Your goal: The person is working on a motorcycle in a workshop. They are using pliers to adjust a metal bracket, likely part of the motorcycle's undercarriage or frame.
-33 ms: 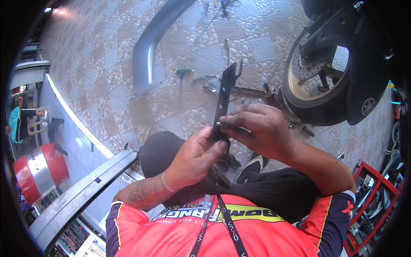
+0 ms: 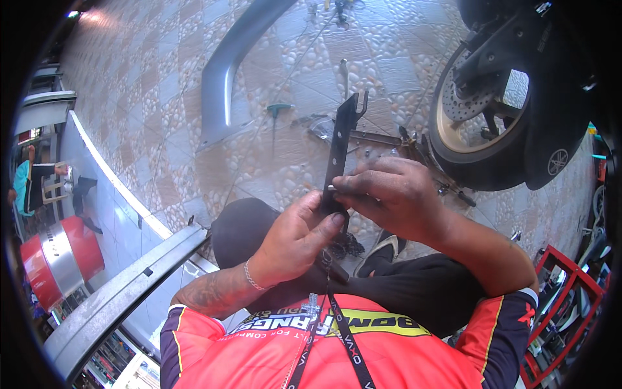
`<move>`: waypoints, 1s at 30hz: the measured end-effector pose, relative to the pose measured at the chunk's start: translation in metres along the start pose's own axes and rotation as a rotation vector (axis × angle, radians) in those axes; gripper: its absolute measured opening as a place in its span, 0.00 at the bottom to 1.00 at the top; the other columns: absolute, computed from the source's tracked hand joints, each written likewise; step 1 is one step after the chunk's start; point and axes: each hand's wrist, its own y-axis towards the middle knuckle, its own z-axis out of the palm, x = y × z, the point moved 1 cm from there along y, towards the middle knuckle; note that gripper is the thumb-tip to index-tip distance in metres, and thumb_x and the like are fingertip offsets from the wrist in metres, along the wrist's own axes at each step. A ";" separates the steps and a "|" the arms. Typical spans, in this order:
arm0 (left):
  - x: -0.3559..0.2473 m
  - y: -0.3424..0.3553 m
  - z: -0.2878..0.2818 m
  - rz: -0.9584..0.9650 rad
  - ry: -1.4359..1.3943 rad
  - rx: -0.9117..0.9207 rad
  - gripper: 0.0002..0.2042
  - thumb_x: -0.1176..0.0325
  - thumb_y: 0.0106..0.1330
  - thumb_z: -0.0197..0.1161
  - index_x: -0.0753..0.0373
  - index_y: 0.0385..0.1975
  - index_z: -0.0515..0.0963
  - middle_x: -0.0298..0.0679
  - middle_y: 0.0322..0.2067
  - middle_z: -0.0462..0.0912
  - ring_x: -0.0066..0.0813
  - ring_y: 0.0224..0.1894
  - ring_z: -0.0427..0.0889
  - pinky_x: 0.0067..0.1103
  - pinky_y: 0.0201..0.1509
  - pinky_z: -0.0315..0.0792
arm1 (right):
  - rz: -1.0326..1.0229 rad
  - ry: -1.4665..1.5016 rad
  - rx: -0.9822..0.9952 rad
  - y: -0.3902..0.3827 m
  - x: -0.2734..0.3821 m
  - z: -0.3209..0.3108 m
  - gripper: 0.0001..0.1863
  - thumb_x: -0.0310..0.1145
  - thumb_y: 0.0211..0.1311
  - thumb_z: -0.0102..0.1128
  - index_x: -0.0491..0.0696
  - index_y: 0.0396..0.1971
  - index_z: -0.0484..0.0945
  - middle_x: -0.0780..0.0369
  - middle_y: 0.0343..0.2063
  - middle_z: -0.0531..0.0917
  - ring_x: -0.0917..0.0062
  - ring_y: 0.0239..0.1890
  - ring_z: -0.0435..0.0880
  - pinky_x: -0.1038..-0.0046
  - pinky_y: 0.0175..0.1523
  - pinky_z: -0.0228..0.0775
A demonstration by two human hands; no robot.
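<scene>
Mid-frame, our left hand (image 2: 293, 238) sensibly grips the flat black metal bar (image 2: 339, 146), likely stiff, low; our right hand (image 2: 392, 188) pinches a small pale pin (image 2: 331, 187).

- Black on the bracket (image 2: 339, 144)
- Silver-grey on the curved panel (image 2: 216, 94), left of the bracket
- Teal on the T-handle (image 2: 276, 107), left of the bracket
- Pebble-patterned in brown and blue-grey on the floor (image 2: 162, 129) beneath the bracket
- Gold and black on the wheel (image 2: 457, 137), right of the bracket
- Red and navy on the shirt (image 2: 414, 353), bracket's near side
</scene>
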 end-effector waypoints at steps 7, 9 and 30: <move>0.001 0.009 -0.001 0.124 0.132 -0.001 0.14 0.69 0.74 0.58 0.68 0.55 0.72 0.35 0.47 0.78 0.18 0.51 0.75 0.21 0.57 0.70 | -0.182 -0.211 -0.014 0.006 0.007 -0.015 0.13 0.31 0.47 0.78 0.47 0.34 0.86 0.63 0.26 0.84 0.72 0.25 0.83 0.71 0.27 0.73; 0.002 0.008 0.000 0.171 0.097 0.014 0.14 0.70 0.74 0.58 0.67 0.55 0.72 0.35 0.46 0.78 0.18 0.50 0.75 0.20 0.56 0.70 | -0.122 -0.177 -0.007 0.005 0.011 -0.018 0.12 0.31 0.47 0.78 0.47 0.32 0.85 0.62 0.25 0.83 0.72 0.25 0.83 0.71 0.27 0.73; 0.000 0.009 -0.002 0.274 0.606 -0.153 0.08 0.72 0.66 0.60 0.67 0.42 0.76 0.50 0.34 0.78 0.52 0.39 0.78 0.35 0.43 0.72 | 0.065 -0.148 0.139 -0.001 0.009 0.007 0.13 0.35 0.65 0.62 0.42 0.43 0.79 0.56 0.31 0.80 0.65 0.34 0.83 0.65 0.39 0.74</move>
